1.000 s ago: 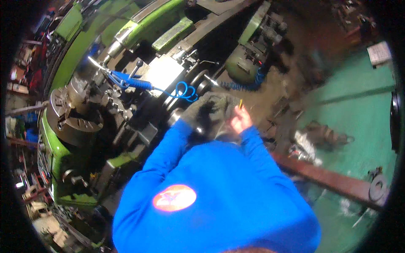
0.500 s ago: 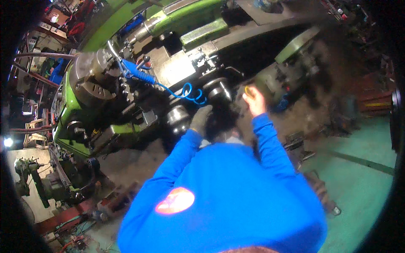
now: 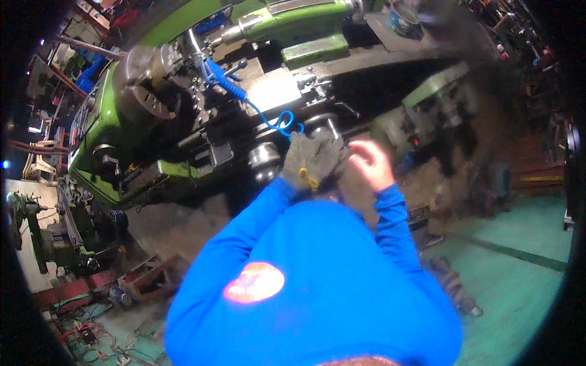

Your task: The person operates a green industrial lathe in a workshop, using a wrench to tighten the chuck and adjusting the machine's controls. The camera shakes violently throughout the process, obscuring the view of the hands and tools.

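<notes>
My left hand (image 3: 311, 158) wears a grey knit work glove with a yellow cuff edge and is held up in front of my chest, its back toward the camera. My bare right hand (image 3: 369, 161) is right beside it, fingers curled against the glove's side; whether they grip it is hidden. Both blue sleeves rise from the lower edge. Just beyond the hands are a round metal handwheel (image 3: 265, 155) and the apron of a green lathe (image 3: 104, 140).
The lathe's chuck (image 3: 149, 91) is at upper left, and a blue coiled hose (image 3: 268, 116) runs across the brightly lit carriage (image 3: 274, 91). Another green machine (image 3: 61, 238) stands at far left. Metal parts lie on the green-painted floor (image 3: 519, 274).
The view has swung, so the lathe now sits higher and more to the left. My hands stayed together and rose closer to the handwheel.
</notes>
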{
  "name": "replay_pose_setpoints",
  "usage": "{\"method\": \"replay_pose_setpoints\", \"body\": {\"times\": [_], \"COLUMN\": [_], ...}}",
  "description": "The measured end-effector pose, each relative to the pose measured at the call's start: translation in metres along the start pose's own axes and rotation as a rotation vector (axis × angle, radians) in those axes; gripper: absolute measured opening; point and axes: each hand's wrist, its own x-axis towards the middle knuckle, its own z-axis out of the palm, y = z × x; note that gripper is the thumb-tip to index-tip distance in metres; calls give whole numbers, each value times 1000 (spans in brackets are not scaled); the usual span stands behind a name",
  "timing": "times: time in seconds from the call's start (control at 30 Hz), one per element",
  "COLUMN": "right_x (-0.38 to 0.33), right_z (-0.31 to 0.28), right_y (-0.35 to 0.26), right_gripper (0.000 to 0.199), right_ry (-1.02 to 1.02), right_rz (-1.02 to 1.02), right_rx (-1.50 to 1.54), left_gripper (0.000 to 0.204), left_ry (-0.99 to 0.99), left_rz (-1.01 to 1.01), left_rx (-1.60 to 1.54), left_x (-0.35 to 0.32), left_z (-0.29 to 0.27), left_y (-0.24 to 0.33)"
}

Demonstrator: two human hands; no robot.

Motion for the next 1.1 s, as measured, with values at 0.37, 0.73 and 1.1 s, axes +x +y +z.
{"method": "replay_pose_setpoints", "body": {"times": [0.37,0.73,1.1], "right_x": [-5,-3,-2], "right_z": [81,65,67], "right_y": [-50,50,57], "right_gripper": [47,24,26], "right_ry": [-220,53,178], "right_rz": [-96,351,365], "right_rx": [-332,531,516], "left_gripper": [45,54,29], "left_ry": [137,-706,84], "left_rz": [-444,-1246,-375], "left_rx": [-1832,-2803,-1453], "left_x": [-43,-34,-49], "left_z": [135,-4,45], "left_y": [78,-16,32]}}
